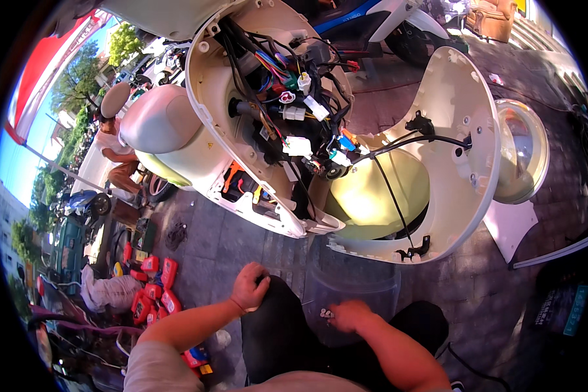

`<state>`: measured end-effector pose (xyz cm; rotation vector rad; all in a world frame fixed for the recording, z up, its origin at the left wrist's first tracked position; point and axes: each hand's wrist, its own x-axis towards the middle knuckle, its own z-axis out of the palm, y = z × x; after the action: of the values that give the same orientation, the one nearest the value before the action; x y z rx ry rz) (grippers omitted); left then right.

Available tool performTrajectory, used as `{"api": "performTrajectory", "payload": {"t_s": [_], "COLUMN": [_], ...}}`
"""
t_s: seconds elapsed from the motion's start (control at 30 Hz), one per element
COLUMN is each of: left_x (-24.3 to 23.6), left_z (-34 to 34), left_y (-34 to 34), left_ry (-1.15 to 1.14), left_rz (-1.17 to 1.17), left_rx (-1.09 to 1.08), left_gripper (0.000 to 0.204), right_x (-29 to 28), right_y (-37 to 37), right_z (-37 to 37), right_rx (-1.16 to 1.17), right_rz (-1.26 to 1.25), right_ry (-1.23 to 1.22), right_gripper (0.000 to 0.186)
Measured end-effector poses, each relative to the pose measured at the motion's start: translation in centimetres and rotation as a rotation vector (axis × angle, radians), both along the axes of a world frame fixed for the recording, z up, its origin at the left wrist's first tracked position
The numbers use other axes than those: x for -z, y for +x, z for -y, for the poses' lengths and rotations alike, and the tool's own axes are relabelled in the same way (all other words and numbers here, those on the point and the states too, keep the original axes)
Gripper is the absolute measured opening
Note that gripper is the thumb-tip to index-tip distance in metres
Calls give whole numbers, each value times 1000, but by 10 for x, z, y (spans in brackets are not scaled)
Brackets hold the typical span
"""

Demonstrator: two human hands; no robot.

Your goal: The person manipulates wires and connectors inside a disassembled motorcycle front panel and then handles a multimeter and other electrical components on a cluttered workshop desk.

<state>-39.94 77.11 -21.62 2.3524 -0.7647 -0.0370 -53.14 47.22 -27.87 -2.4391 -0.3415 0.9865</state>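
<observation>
Grey paving [228,228] surrounds one wired scooter body [206,124] and one clear tub [379,287]; left hand [250,287] closed, empty, on one knee [282,307]; right hand [350,316] lowered, fingertips at several pale small parts [326,313], grip unclear.

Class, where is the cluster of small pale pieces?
The cluster is low in the head view, just right of centre, at the right hand, between the knees.

Lettering [351,17] on blue scooter panel [333,26]; small yellow label [210,146] on cream bodywork [193,163]; print [575,311] on dark box [554,297].
</observation>
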Motion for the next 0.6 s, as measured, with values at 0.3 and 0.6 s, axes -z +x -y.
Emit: {"api": "performTrajectory", "payload": {"t_s": [0.3, 0.6], "left_x": [-9, -3], "left_z": [-3, -5], "left_y": [-5, -6], "left_ry": [9, 8], "left_rz": [18, 66], "left_rx": [-15, -15], "left_gripper": [12, 13], "right_x": [-1, -1], "right_y": [1, -5], "right_z": [1, 1], "right_rx": [-48, -80], "right_rz": [6, 4], "right_ry": [-17, -15], "right_gripper": [47, 49]}}
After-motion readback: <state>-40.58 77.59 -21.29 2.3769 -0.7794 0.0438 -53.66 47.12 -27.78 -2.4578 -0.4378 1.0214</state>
